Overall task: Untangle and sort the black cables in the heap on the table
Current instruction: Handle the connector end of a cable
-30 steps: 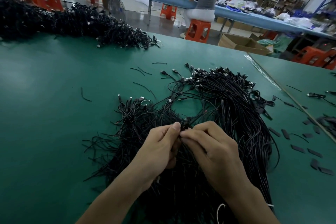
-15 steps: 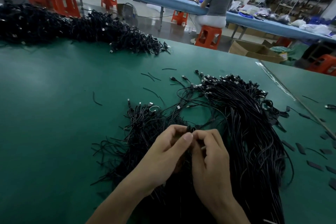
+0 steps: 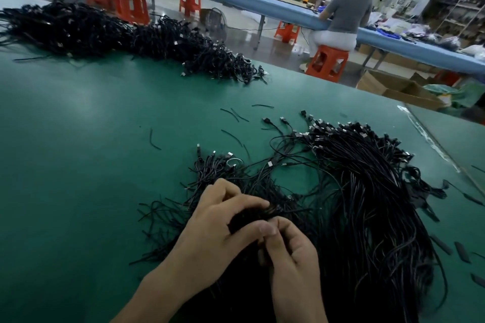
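Note:
A heap of thin black cables (image 3: 367, 204) with small plugs at their ends lies on the green table (image 3: 91, 152) in front of me. My left hand (image 3: 220, 233) grips a small bunch of cables (image 3: 252, 214) at the near left part of the heap, with thumb and fingers curled round it. My right hand (image 3: 291, 257) is beside it, thumb and forefinger pinching cable strands right at the left thumb tip. The strands under both hands are hidden.
A second long pile of black cables (image 3: 131, 37) lies at the table's far left. Short loose cable bits (image 3: 233, 136) and black ties (image 3: 462, 252) are scattered around. A taped seam (image 3: 430, 139) runs at the right. A person (image 3: 343, 16) sits on an orange stool beyond.
The view has swung so the heap sits more to the right. My left hand has closed round a bunch of cables, and my right hand has drawn back nearer to me.

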Action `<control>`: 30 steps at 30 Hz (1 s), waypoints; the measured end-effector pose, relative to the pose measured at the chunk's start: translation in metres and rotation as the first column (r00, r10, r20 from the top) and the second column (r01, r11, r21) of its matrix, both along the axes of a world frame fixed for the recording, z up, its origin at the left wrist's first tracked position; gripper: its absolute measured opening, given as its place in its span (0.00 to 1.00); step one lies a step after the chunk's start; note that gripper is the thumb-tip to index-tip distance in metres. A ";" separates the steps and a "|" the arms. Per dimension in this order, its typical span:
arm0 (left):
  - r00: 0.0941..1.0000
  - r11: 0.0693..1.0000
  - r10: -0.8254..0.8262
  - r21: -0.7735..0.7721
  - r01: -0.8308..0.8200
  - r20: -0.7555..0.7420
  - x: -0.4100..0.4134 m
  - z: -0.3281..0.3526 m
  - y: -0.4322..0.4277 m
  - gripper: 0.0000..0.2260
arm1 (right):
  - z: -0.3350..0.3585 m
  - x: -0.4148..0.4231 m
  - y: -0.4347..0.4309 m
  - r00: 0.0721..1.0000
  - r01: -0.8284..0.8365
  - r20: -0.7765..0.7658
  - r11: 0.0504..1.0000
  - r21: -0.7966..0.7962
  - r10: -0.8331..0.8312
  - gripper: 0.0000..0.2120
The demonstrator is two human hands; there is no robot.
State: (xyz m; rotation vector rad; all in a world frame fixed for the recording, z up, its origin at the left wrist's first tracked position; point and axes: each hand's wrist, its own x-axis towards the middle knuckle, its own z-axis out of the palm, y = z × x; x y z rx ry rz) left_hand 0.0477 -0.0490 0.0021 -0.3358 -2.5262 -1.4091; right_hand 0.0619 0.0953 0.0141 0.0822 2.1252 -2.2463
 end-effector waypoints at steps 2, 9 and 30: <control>0.998 0.998 0.059 -0.010 -0.059 -0.021 0.000 0.001 0.000 0.20 | -0.002 -0.001 0.006 0.999 0.005 -0.049 0.998 0.056 -0.002 0.10; 0.999 0.999 -0.035 0.022 0.035 0.023 0.003 0.004 0.006 0.07 | -0.008 -0.003 0.015 0.992 0.033 -0.125 0.987 0.159 -0.013 0.06; 0.988 0.907 -0.133 0.412 0.088 0.081 0.012 0.004 0.003 0.18 | -0.022 0.003 0.006 0.975 0.022 -0.220 0.976 0.219 0.027 0.08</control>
